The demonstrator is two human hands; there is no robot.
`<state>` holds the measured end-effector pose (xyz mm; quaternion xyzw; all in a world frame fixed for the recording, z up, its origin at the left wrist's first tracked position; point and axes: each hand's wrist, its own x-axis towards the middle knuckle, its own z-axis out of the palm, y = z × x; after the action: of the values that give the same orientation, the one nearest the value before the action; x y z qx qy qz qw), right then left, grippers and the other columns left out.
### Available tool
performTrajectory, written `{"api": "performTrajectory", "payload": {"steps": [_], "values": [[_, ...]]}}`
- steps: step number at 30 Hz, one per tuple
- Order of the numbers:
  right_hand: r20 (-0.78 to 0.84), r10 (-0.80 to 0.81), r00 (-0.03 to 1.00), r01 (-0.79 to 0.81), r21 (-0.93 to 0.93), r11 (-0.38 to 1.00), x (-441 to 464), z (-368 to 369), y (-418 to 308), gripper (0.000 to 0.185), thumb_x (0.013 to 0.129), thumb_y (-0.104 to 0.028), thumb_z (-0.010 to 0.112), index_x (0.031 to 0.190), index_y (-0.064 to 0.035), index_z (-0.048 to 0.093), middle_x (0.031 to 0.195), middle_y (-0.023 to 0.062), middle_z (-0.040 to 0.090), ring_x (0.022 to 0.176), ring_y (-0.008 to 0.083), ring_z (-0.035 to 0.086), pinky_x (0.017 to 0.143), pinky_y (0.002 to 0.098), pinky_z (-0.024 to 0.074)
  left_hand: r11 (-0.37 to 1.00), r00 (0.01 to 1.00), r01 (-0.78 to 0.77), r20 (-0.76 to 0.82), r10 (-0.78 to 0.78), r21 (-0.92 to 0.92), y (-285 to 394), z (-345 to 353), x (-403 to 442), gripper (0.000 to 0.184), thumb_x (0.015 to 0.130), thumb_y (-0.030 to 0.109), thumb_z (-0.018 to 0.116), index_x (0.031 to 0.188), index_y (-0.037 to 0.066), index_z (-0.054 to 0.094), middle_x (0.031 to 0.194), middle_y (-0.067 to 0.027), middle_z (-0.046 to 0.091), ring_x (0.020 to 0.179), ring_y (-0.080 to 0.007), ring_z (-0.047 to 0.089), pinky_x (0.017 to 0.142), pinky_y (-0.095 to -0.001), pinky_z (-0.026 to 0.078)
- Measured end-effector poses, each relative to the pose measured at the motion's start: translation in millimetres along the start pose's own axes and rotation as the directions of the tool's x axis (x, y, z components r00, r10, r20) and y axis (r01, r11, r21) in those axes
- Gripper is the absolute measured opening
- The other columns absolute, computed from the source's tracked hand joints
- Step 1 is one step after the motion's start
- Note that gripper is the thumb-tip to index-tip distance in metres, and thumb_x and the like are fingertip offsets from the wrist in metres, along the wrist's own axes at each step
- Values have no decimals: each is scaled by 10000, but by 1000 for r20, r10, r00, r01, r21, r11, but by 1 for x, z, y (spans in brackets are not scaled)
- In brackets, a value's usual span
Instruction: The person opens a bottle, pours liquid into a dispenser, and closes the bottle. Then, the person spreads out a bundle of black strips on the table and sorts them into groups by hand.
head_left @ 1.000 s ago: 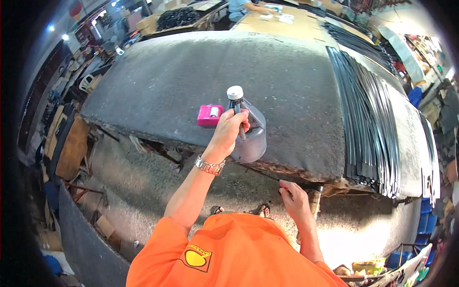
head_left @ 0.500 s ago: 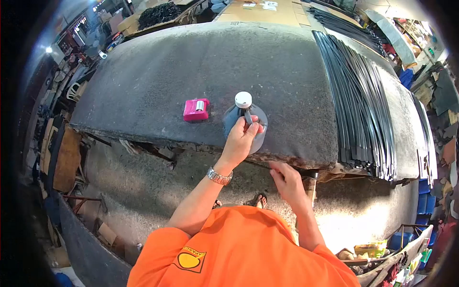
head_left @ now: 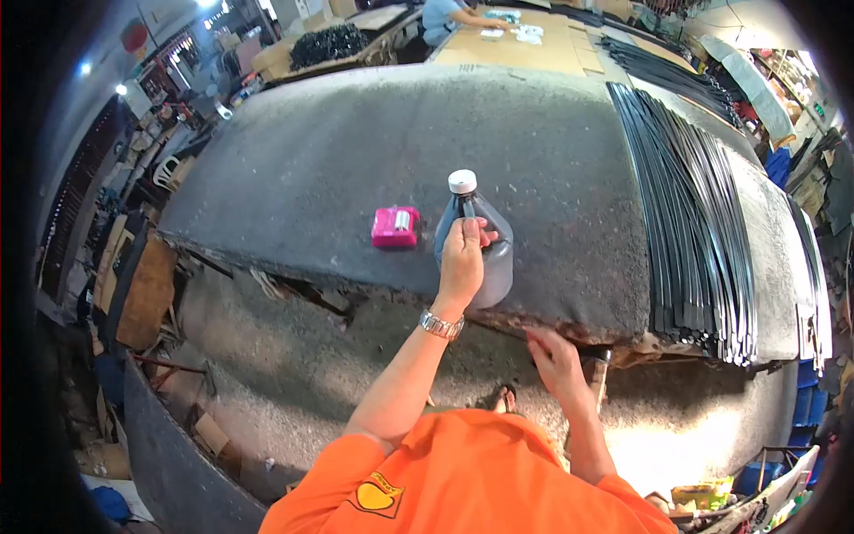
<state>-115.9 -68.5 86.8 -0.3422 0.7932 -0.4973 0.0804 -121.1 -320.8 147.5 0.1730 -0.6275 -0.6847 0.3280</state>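
My left hand (head_left: 463, 267), wearing a wristwatch, is wrapped round the handle of a clear plastic jug (head_left: 500, 258) with a white cap (head_left: 462, 182). The jug is near the front edge of the dark-topped table; whether its base touches the surface I cannot tell. To its left lies a bright pink tape dispenser-like box (head_left: 394, 228) with a small silvery roll in it. My right hand (head_left: 559, 360) is just below the table's front edge, its fingers loosely bent and apart, with nothing visible in them.
The large table (head_left: 294, 169) fills the middle. Long black strips (head_left: 689, 222) lie across its right side, their ends over the front edge. A black heap (head_left: 327, 49) sits at the back left. A person (head_left: 445, 20) works at the far table.
The view has shifted, so the table and pink box appear lower and further right. My left hand keeps hold of the jug, which shows more from its side. A person at the back has come into view.
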Motion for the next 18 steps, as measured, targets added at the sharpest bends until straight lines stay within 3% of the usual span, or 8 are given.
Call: {"api": "performTrajectory", "payload": {"steps": [2,3,8,12,15,18], "values": [[47,123,991,-122,-21,992,-17,-1,9,233,938,-96,681,1156,-19,704,1070,201,727,987,353,719,826,392,564,991,991,105,-76,-111,-87,4,-5,24,395,1122,355,427,1060,6,602,794,-14,581,774,-140,692,714,-293,513],[78,192,978,-189,-41,981,-28,0,14,236,938,-101,680,1158,-22,705,1074,201,727,988,353,720,827,394,565,982,987,118,-89,-132,-144,6,-7,29,403,1115,368,437,1002,22,611,736,8,542,642,-98,612,612,-263,463],[62,239,969,-237,-31,971,-61,1,42,227,930,-118,684,1134,-22,711,1048,195,733,970,341,727,806,393,569,988,983,153,99,-153,5,32,-58,-59,419,1102,398,470,927,42,606,641,57,444,551,-51,381,516,-260,324],[75,271,960,-267,-62,962,-68,-5,44,216,927,-117,683,1120,-27,720,1054,194,733,979,348,722,820,405,570,952,954,286,-63,-294,-109,64,-124,-131,437,1087,407,521,870,39,615,613,80,424,514,-20,346,480,-223,276],[61,218,974,-208,-136,969,-54,-10,45,219,926,-106,681,1127,-28,723,1058,188,734,978,342,724,840,393,568,847,842,525,-196,-503,82,87,-157,-159,519,1029,467,607,731,42,628,555,81,411,520,-30,380,491,-235,287],[74,178,981,-169,-114,979,-32,-12,39,239,941,-105,668,1152,-2,714,1044,186,746,982,302,729,865,363,557,777,834,533,-361,-416,335,71,-186,-157,531,1029,467,609,701,49,610,568,68,443,457,-20,344,416,-240,226]]}}
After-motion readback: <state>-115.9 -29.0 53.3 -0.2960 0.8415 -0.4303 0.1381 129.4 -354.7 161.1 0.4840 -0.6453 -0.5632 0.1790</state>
